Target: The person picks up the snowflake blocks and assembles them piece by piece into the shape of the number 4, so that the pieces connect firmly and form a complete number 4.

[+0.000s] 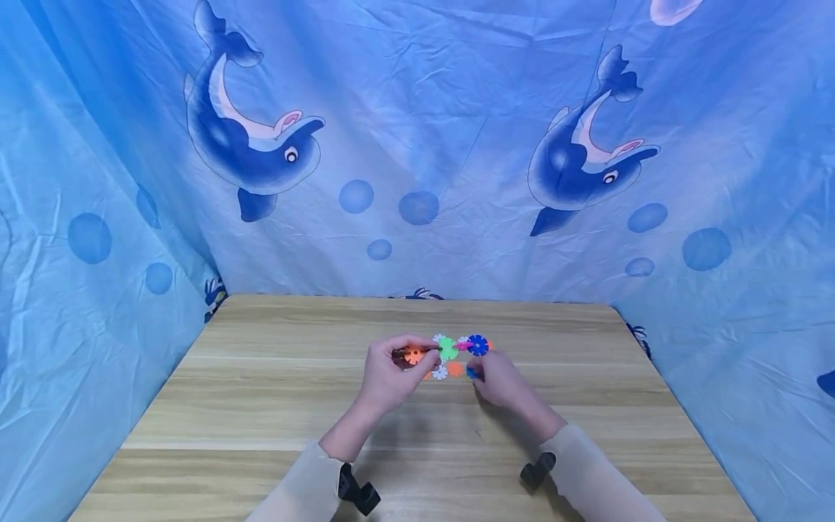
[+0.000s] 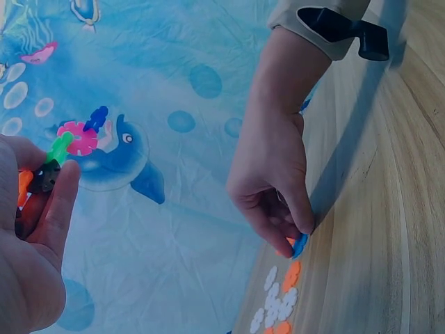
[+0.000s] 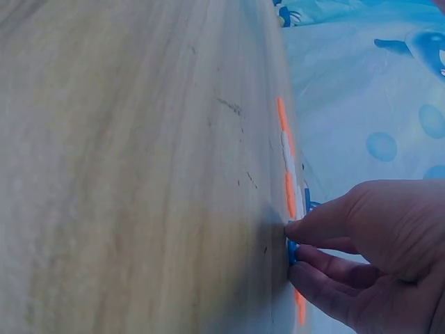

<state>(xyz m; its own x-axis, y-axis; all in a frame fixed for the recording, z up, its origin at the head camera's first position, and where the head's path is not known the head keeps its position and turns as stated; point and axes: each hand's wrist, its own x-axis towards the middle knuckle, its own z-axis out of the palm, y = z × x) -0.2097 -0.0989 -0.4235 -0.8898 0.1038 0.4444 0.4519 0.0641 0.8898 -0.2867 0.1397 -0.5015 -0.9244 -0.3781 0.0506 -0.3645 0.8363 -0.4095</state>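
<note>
My left hand [image 1: 390,373] holds up a joined chain of notched plastic snowflake discs between thumb and fingers. The chain runs from an orange disc [image 1: 414,354] through a black disc [image 2: 46,175] and a green disc [image 1: 447,349] to a pink disc [image 2: 78,139], with a dark blue disc [image 1: 478,345] at its far end. Down at the tabletop, my right hand [image 1: 504,380] pinches a lighter blue disc [image 3: 292,252] by its edges. Part of that disc is hidden behind the fingertips.
Loose white discs [image 2: 279,303] and orange discs [image 2: 292,275] lie flat on the wooden table [image 1: 274,406], beside and beyond the right hand. A blue dolphin-print cloth [image 1: 417,130] hangs behind the table and along its sides.
</note>
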